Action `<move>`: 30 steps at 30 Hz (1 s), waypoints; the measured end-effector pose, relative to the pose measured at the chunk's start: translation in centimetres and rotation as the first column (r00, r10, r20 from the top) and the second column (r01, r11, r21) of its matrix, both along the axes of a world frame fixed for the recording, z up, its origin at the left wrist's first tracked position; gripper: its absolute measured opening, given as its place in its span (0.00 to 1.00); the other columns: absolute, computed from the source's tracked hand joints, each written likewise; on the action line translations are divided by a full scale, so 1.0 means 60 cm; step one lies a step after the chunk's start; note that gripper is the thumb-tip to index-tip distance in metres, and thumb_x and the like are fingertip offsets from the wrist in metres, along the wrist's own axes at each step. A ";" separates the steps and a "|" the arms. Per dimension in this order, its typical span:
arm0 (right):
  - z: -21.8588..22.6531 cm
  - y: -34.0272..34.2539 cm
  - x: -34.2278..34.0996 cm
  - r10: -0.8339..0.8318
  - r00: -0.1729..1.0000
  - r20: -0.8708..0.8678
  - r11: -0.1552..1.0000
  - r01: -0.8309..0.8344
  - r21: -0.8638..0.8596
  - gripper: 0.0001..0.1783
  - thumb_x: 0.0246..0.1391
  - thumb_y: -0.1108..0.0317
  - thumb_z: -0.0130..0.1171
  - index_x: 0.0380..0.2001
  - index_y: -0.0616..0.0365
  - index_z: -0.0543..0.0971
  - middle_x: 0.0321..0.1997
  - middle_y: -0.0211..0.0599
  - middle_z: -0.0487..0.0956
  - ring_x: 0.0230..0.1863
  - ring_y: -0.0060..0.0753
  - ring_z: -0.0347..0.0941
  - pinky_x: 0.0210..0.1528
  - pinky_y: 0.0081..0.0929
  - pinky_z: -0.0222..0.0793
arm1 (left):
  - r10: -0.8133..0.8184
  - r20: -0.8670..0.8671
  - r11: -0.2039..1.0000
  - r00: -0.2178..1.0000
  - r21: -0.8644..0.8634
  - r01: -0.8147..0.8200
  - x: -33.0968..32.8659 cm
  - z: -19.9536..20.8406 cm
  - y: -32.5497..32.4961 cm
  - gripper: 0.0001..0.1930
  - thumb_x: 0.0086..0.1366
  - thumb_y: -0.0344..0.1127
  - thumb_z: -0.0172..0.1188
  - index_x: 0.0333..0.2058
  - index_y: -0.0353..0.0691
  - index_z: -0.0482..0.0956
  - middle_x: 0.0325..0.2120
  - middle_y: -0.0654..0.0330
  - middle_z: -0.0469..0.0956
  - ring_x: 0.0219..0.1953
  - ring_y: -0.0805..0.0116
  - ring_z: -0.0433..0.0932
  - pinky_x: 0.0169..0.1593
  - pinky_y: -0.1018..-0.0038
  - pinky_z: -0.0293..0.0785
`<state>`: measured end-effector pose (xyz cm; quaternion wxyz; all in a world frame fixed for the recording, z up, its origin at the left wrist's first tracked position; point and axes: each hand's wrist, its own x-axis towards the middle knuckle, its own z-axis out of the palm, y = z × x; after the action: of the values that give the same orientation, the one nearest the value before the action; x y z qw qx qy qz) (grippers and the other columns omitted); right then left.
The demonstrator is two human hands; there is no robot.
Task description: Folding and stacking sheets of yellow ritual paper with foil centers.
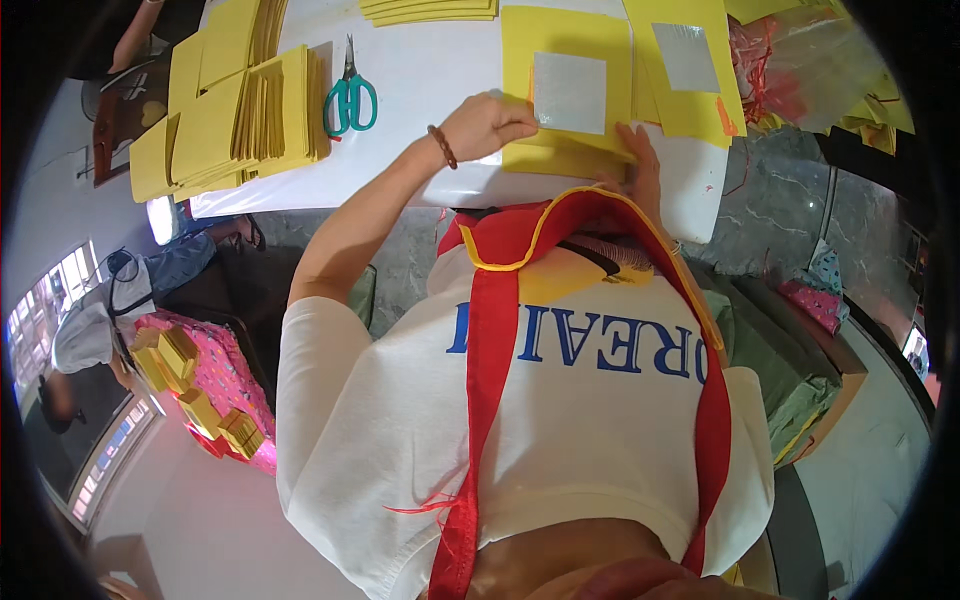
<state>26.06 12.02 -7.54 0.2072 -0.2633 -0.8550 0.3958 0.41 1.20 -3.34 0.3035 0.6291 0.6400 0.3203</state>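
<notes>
Yellow paper (618,75) is being held on surface (430,60), long axis approx. near-far: left edge by L hand (488,124) (nearer grey patch (570,93)), fingers bunched, pinch unclear; near-right corner by R hand (643,165), fingers extended.

Scissors (349,105): we see teal handles, the dark blades pointing away from us.
Plastic bag (805,60): clear and crumpled, at our far right, with red strands bunched at one side.
Pink cloth (232,372): patterned, low on our left; small yellow bundles (178,352) sit on it (we can't make out their contents).
Green wrapped pack (785,365): bulky, on our right.
Floor (405,275): we see grey, marbled tiles past the pack.
</notes>
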 end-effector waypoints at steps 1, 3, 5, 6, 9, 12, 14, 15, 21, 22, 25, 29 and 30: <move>-0.004 -0.001 -0.001 -0.056 0.991 -0.125 0.997 0.048 -0.066 0.44 0.43 0.59 0.63 0.61 0.58 0.55 0.61 0.44 0.62 0.63 0.49 0.55 0.64 0.42 0.44 | -0.022 0.078 0.998 0.997 -0.060 0.027 -0.009 -0.005 0.004 0.11 0.61 0.41 0.54 0.31 0.40 0.78 0.20 0.55 0.76 0.25 0.57 0.74 0.32 0.67 0.70; -0.008 0.000 -0.003 -0.055 0.988 -0.143 0.998 0.048 -0.046 0.46 0.43 0.60 0.64 0.61 0.60 0.52 0.61 0.45 0.62 0.62 0.49 0.55 0.64 0.41 0.44 | 0.000 0.196 0.968 0.981 -0.246 0.049 -0.021 -0.007 0.011 0.11 0.61 0.40 0.54 0.33 0.38 0.78 0.19 0.57 0.75 0.23 0.67 0.73 0.31 0.73 0.69; -0.011 0.002 -0.004 -0.053 0.985 -0.162 0.998 0.049 -0.025 0.48 0.43 0.60 0.64 0.62 0.62 0.49 0.61 0.46 0.62 0.62 0.50 0.55 0.63 0.40 0.45 | -0.004 0.240 0.970 0.971 -0.237 0.062 -0.023 -0.009 0.015 0.11 0.61 0.39 0.55 0.33 0.37 0.78 0.19 0.59 0.75 0.23 0.70 0.72 0.31 0.75 0.69; -0.013 0.003 -0.003 -0.041 0.989 -0.142 0.999 0.041 0.001 0.49 0.43 0.60 0.64 0.62 0.63 0.47 0.62 0.46 0.62 0.62 0.50 0.55 0.63 0.40 0.45 | -0.008 0.284 0.972 0.959 -0.225 0.074 -0.024 -0.010 0.017 0.11 0.60 0.39 0.56 0.32 0.36 0.78 0.19 0.61 0.75 0.24 0.74 0.71 0.31 0.77 0.69; -0.013 0.004 -0.002 -0.029 0.994 -0.108 0.999 0.032 0.026 0.50 0.43 0.60 0.64 0.62 0.65 0.45 0.62 0.46 0.61 0.61 0.49 0.56 0.63 0.40 0.46 | 0.064 0.372 0.935 0.926 -0.346 0.075 -0.030 -0.007 0.023 0.10 0.60 0.37 0.56 0.32 0.35 0.78 0.22 0.64 0.75 0.25 0.77 0.71 0.31 0.78 0.69; -0.001 0.000 -0.004 -0.037 0.997 -0.064 0.999 0.039 0.035 0.50 0.43 0.60 0.64 0.62 0.65 0.46 0.63 0.45 0.61 0.61 0.49 0.56 0.63 0.40 0.46 | -0.015 0.369 0.925 0.929 -0.348 0.152 -0.038 -0.005 0.030 0.10 0.60 0.37 0.55 0.32 0.36 0.78 0.22 0.66 0.76 0.26 0.78 0.71 0.31 0.79 0.69; -0.003 -0.001 -0.003 -0.048 0.998 -0.031 0.998 0.050 0.044 0.50 0.43 0.60 0.64 0.62 0.65 0.46 0.63 0.45 0.61 0.61 0.49 0.56 0.63 0.40 0.46 | -0.009 0.397 0.920 0.918 -0.355 0.163 -0.040 -0.007 0.034 0.10 0.60 0.37 0.55 0.31 0.37 0.78 0.22 0.66 0.75 0.26 0.79 0.71 0.31 0.79 0.69; -0.012 0.001 -0.001 -0.045 0.998 -0.042 0.998 0.047 0.036 0.50 0.43 0.60 0.64 0.62 0.65 0.46 0.63 0.44 0.61 0.61 0.49 0.56 0.63 0.39 0.47 | -0.006 0.423 0.916 0.906 -0.362 0.175 -0.041 -0.007 0.036 0.10 0.60 0.37 0.55 0.31 0.37 0.79 0.22 0.66 0.75 0.26 0.79 0.71 0.31 0.79 0.69; -0.013 0.006 0.000 -0.040 0.999 0.035 0.998 0.041 -0.044 0.51 0.41 0.60 0.64 0.62 0.66 0.46 0.63 0.44 0.61 0.61 0.48 0.56 0.63 0.39 0.46 | 0.018 0.453 0.912 0.891 -0.373 0.172 -0.041 -0.001 0.034 0.11 0.61 0.39 0.55 0.32 0.37 0.78 0.22 0.68 0.74 0.26 0.80 0.70 0.31 0.80 0.70; -0.015 0.008 0.000 -0.039 0.991 0.125 0.983 0.060 -0.173 0.52 0.41 0.60 0.65 0.62 0.66 0.45 0.63 0.44 0.60 0.62 0.48 0.55 0.63 0.39 0.45 | 0.018 0.454 0.912 0.891 -0.373 0.171 -0.041 -0.003 0.035 0.11 0.61 0.39 0.55 0.32 0.37 0.78 0.22 0.68 0.74 0.26 0.80 0.70 0.31 0.80 0.70; -0.009 0.006 0.000 -0.110 0.935 -0.337 0.928 -0.025 -0.371 0.48 0.43 0.62 0.64 0.62 0.64 0.50 0.60 0.45 0.65 0.60 0.45 0.59 0.61 0.37 0.51 | 0.044 0.466 0.917 0.884 -0.370 0.149 -0.039 -0.009 0.032 0.11 0.61 0.40 0.55 0.33 0.37 0.78 0.23 0.68 0.74 0.26 0.81 0.70 0.31 0.80 0.70; 0.012 0.021 -0.017 -0.223 0.968 -0.114 0.918 0.169 -0.359 0.33 0.48 0.65 0.62 0.56 0.63 0.64 0.50 0.45 0.74 0.52 0.38 0.69 0.53 0.32 0.62 | 0.028 0.393 0.938 0.919 -0.328 0.111 -0.038 -0.012 0.021 0.13 0.61 0.42 0.56 0.37 0.37 0.77 0.25 0.64 0.74 0.29 0.76 0.71 0.33 0.77 0.71; 0.008 0.028 -0.019 -0.250 0.966 -0.069 0.890 0.201 -0.409 0.25 0.49 0.67 0.60 0.50 0.63 0.69 0.45 0.44 0.76 0.47 0.34 0.72 0.49 0.29 0.65 | -0.007 0.325 0.943 0.946 -0.312 0.114 -0.039 -0.010 0.020 0.16 0.60 0.43 0.57 0.41 0.39 0.76 0.29 0.60 0.76 0.33 0.73 0.73 0.36 0.75 0.72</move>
<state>24.91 13.69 -7.08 0.2445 -0.3733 -0.7060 0.5499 -1.93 2.38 -3.91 0.5128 0.5295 0.6066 0.2977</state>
